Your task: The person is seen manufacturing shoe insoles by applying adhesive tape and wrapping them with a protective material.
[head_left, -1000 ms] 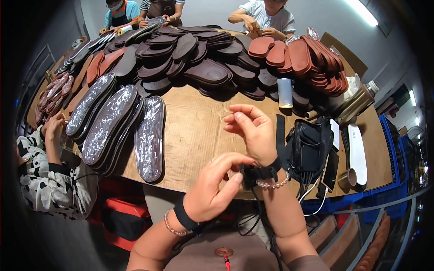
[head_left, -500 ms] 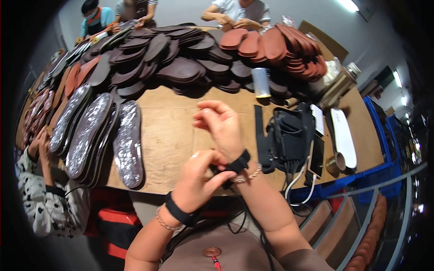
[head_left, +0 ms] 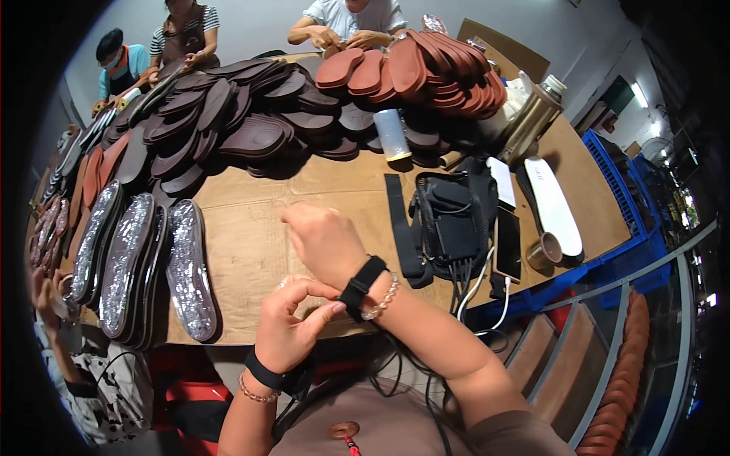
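Note:
Both my hands are raised over the near edge of the table (head_left: 251,205). With thumb and fingertips, my left hand (head_left: 289,323) pinches the black wrist strap (head_left: 359,290) worn on my right wrist. My right hand (head_left: 325,239) is curled into a loose fist with its back turned up, and I see nothing in it. A beaded bracelet (head_left: 380,298) sits beside that strap. Another black strap (head_left: 268,372) and a bracelet circle my left wrist. Left of my hands lie shiny, plastic-wrapped insoles (head_left: 192,270) in stacks.
Heaps of dark brown insoles (head_left: 255,137) and red-brown insoles (head_left: 411,68) cover the table's far side. At right are a black pouch with cables (head_left: 452,220), a phone (head_left: 507,243), a metal cup (head_left: 544,251), a white insole (head_left: 553,205) and a flask (head_left: 532,114). Co-workers (head_left: 350,26) sit around.
My view has shifted, so the table contents sit further left. My right hand has gone from half-open fingers to a loose fist. My left hand keeps at the right wrist strap.

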The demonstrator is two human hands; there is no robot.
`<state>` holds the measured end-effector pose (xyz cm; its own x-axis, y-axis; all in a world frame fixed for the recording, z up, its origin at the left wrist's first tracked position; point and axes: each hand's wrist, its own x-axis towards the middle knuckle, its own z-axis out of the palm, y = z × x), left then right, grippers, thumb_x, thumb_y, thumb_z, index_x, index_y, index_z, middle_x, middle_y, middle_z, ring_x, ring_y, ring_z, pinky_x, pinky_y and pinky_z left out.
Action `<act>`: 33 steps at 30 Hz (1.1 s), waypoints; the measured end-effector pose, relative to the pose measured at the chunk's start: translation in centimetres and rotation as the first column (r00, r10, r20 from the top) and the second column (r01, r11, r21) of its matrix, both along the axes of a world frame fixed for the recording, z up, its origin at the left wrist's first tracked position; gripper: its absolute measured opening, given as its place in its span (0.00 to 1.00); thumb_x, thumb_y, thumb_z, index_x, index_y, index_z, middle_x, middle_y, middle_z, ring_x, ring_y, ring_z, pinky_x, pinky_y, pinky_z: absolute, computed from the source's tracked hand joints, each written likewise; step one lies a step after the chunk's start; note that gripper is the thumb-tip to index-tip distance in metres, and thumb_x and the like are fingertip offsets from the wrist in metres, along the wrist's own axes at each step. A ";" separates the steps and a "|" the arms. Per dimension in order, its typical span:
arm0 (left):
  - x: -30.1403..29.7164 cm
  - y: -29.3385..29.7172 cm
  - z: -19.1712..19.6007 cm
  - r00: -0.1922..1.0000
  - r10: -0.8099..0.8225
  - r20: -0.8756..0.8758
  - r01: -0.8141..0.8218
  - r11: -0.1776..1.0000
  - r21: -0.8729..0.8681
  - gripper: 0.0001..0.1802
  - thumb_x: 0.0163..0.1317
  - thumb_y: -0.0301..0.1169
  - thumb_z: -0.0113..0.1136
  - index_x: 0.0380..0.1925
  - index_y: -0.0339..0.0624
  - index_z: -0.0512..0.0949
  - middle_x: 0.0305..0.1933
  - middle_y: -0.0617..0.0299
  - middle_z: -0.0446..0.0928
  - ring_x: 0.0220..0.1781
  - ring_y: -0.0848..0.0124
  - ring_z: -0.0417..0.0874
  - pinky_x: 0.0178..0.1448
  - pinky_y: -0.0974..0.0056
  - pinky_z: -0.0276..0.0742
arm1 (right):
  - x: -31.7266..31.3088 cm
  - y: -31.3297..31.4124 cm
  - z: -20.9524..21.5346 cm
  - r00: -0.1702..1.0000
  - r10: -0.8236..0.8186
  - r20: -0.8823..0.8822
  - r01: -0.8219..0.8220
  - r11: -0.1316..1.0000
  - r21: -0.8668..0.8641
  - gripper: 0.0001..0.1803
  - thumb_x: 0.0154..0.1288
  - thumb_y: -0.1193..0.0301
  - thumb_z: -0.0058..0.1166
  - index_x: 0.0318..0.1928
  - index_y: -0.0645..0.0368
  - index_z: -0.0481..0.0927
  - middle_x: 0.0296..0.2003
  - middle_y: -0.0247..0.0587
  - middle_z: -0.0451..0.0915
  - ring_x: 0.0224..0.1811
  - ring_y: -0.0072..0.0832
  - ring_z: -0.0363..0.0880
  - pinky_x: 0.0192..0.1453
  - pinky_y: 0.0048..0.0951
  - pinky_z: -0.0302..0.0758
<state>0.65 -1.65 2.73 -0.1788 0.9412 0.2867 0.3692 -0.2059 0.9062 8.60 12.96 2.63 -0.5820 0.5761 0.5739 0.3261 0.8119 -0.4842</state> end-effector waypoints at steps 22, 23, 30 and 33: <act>1.5 1.1 5.9 0.868 0.027 -0.495 0.072 0.981 0.180 0.10 0.58 0.36 0.75 0.35 0.46 0.86 0.37 0.64 0.83 0.45 0.60 0.82 0.52 0.55 0.72 | 1.0 -3.4 -0.9 0.965 0.255 -0.056 -0.261 0.946 -0.191 0.10 0.67 0.63 0.51 0.38 0.57 0.74 0.32 0.48 0.76 0.37 0.50 0.78 0.38 0.46 0.74; 1.8 0.9 5.8 0.841 0.055 -0.538 0.058 0.980 0.191 0.12 0.56 0.36 0.76 0.38 0.47 0.86 0.39 0.63 0.82 0.45 0.59 0.82 0.52 0.55 0.73 | 1.0 -3.7 -0.6 0.970 0.241 -0.036 -0.243 0.963 -0.120 0.08 0.67 0.64 0.51 0.36 0.56 0.73 0.33 0.47 0.74 0.38 0.48 0.77 0.41 0.44 0.73; 2.1 0.1 5.3 0.830 0.147 -0.538 -0.022 0.973 0.231 0.21 0.52 0.35 0.76 0.47 0.48 0.83 0.50 0.60 0.80 0.52 0.58 0.81 0.54 0.55 0.74 | 0.6 -5.4 0.0 0.980 0.171 0.103 -0.179 0.981 0.073 0.07 0.65 0.65 0.52 0.40 0.54 0.74 0.36 0.43 0.73 0.42 0.41 0.75 0.46 0.40 0.71; 0.4 -1.6 9.0 0.890 0.036 -0.454 0.098 0.958 0.269 0.21 0.53 0.33 0.78 0.47 0.44 0.85 0.53 0.56 0.82 0.56 0.54 0.83 0.59 0.56 0.77 | 1.3 -4.4 0.3 0.958 0.285 -0.014 -0.285 0.958 0.006 0.06 0.65 0.68 0.55 0.39 0.55 0.78 0.34 0.43 0.77 0.41 0.43 0.79 0.45 0.42 0.74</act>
